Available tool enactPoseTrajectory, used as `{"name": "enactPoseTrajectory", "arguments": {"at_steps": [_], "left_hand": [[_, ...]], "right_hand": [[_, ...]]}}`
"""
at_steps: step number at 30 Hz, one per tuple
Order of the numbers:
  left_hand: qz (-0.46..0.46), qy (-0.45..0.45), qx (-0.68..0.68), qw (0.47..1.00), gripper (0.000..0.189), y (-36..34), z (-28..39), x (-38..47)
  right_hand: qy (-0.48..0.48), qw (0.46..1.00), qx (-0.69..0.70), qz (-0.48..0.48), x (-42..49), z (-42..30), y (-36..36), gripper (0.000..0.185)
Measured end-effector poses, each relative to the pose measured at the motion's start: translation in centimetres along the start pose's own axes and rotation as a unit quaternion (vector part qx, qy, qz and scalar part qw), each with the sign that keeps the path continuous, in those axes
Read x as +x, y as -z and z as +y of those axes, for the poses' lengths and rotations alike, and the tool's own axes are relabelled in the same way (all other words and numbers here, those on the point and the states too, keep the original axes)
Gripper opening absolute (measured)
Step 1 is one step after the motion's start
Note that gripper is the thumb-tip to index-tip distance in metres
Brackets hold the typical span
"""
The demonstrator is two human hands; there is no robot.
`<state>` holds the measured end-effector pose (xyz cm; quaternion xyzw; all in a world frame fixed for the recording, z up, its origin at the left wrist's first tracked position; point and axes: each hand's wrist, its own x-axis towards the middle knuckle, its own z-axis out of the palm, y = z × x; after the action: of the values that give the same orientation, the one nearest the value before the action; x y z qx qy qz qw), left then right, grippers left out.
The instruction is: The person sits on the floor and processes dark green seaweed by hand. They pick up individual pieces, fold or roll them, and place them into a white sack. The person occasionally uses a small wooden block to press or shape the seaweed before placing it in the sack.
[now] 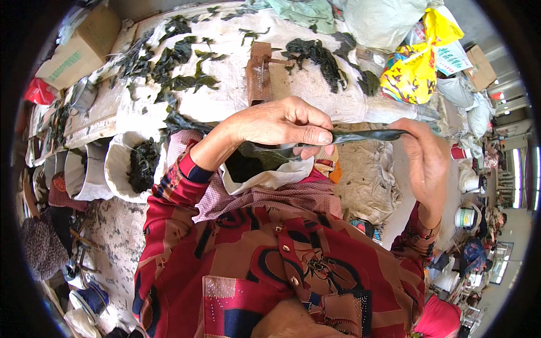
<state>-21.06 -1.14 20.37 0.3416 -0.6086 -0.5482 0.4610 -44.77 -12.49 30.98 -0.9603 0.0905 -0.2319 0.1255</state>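
A dark green strip, apparently kelp (367,135), is stretched between my two hands. My left hand (291,124) pinches it between thumb and fingers, with the strip's other part trailing back below the wrist. At the right, my right hand (424,158), slightly blurred, has its fingers at the far end of the strip. Below my left hand, a white sack (270,179) with dark kelp inside stands by my lap. Past my hands, a rusty metal block with a short peg (259,74) rests on the white-covered table (228,97).
Loose dark kelp pieces (317,59) lie on the table. White sack-lined containers (114,167) stand at the left, a cardboard box (80,50) behind them. A yellow plastic bag (412,72) is at the back right. Brown cloth (365,181) lies below my right hand.
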Motion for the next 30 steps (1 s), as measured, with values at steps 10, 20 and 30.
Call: {"name": "enactPoseTrajectory", "arguments": {"at_steps": [10, 20, 30], "left_hand": [[0.236, -0.042, 0.515, 0.823, 0.031, -0.9, -3.2, -6.2], [0.152, -0.090, 0.106, 0.979, 0.028, 0.7, -1.0, -1.0], [0.278, -0.046, 0.142, 0.949, 0.019, 0.1, -5.4, -4.0]], "right_hand": [[-0.103, 0.995, 0.009, -0.010, 0.2, 0.3, -0.4, 0.010], [-0.018, 0.991, -0.110, -0.078, 2.9, -1.0, -1.6, 0.012], [-0.141, 0.836, 0.522, -0.092, -2.9, 1.5, -12.4, 0.026]]}}
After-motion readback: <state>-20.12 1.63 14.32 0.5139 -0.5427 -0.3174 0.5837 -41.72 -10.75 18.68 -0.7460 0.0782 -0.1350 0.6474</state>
